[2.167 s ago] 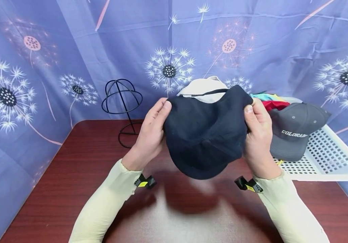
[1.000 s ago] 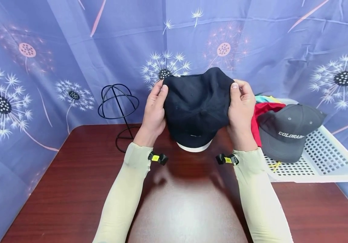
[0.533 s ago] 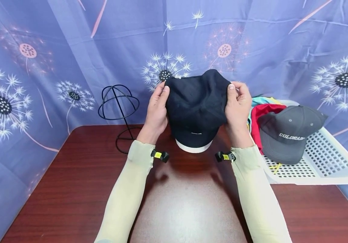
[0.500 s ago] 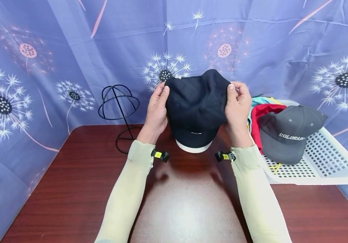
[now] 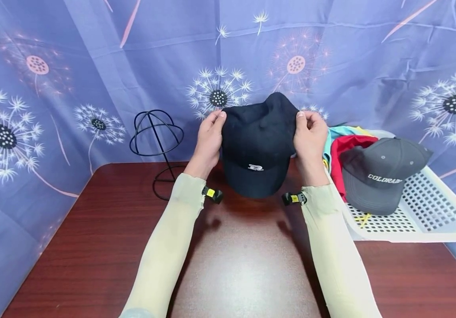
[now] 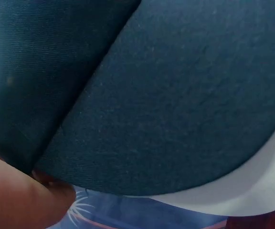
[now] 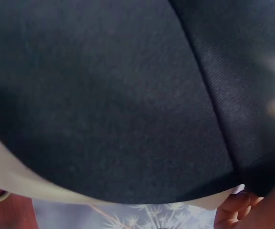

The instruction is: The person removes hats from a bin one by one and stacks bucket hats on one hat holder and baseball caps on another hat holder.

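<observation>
A black cap [image 5: 260, 137] with a small white emblem [image 5: 256, 167] on its front is held up over the back of the table, brim toward me. My left hand [image 5: 209, 143] pinches its left side between thumb and fingers. On the opposite side, my right hand [image 5: 311, 143] pinches the cap the same way. Black fabric [image 6: 175, 95] fills most of the left wrist view. Beyond its brim shows a white curved brim [image 6: 259, 195], and in the right wrist view a pale curved edge [image 7: 27, 179]. The black cap hides this white thing in the head view.
Left of the hands, a black wire cap stand [image 5: 157, 154] stands at the table's back. A white perforated basket [image 5: 419, 236] at right holds a grey cap [image 5: 387, 172] lettered COLORADO, with red fabric [image 5: 337, 165] and other coloured fabric. A patterned curtain [image 5: 152, 66] hangs behind the table [image 5: 112, 229].
The black cap first moved away and up, covering the white cap behind it. Over the last half second its front tipped so that emblem and brim show, hiding the white brim; the hands drew slightly closer.
</observation>
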### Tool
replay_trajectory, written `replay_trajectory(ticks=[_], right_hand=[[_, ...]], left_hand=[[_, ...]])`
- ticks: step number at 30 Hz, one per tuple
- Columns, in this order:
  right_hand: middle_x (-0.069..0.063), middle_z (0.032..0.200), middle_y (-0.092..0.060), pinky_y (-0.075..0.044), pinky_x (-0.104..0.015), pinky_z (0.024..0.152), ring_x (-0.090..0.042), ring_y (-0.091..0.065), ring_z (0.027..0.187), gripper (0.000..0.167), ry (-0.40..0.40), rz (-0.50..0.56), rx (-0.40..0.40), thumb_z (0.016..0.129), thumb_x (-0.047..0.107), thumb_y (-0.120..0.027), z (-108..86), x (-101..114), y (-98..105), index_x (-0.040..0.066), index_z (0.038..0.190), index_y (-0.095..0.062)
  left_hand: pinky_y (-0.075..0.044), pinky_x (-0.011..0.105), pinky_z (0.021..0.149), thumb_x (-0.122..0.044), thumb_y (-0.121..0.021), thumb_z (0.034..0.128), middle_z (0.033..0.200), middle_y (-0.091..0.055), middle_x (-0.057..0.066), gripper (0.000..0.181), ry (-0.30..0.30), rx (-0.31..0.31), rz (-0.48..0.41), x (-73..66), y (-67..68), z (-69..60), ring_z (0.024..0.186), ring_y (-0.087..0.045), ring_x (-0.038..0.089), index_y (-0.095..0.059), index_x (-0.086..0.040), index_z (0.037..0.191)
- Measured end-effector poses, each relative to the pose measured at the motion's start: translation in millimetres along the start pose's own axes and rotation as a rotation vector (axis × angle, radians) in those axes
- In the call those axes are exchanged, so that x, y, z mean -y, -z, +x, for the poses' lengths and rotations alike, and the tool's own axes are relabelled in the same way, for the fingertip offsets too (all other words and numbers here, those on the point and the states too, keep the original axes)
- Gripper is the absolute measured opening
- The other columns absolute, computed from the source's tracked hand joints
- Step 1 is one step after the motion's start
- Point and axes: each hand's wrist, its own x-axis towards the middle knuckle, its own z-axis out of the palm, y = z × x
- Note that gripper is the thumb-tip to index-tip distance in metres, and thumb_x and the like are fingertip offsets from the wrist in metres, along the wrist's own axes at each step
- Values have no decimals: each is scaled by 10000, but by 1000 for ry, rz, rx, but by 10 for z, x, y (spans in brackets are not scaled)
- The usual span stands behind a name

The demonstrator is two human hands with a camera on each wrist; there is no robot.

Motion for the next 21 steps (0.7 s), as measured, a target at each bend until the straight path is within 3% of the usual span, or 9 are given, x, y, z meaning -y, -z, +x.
replay_trajectory(ticks=[7,11,15,18,21], right_hand=[[86,701,-530,-408,-243,682,-89,-498,709,219,-67,-134,11,1045,148,-624,47,-112,3,133,826,-623],[89,690,-518,-407,-237,669,-91,-492,708,258,-82,-222,21,1039,188,-638,71,-201,28,136,787,-612],[90,701,-513,-395,-219,690,-92,-487,740,279,-96,-285,24,1031,202,-646,89,-262,42,138,762,-607],[56,738,-529,-396,-214,719,-123,-500,779,283,-110,-326,38,1033,213,-643,102,-279,42,113,769,-613],[-20,844,-582,-415,-231,782,-188,-535,871,277,-135,-355,59,1036,225,-636,113,-274,39,53,819,-648]], left_hand=[[-486,284,1018,-340,-607,1094,1385,-622,21,372,125,-65,169,31,-16,56,1224,-553,131,-727,-54,1301],[-495,287,918,-380,-611,1087,1209,-657,18,353,148,-60,229,88,-18,68,1109,-575,153,-764,-68,1147],[-461,279,803,-383,-601,1092,1002,-581,-5,350,153,-43,258,162,-9,77,966,-533,146,-698,-87,932],[-450,274,789,-380,-596,1095,992,-566,-16,354,157,-40,263,206,-3,88,952,-522,141,-693,-88,918],[-462,274,814,-395,-595,1094,1036,-593,-15,361,172,-45,265,234,0,96,977,-539,142,-745,-76,1017]])
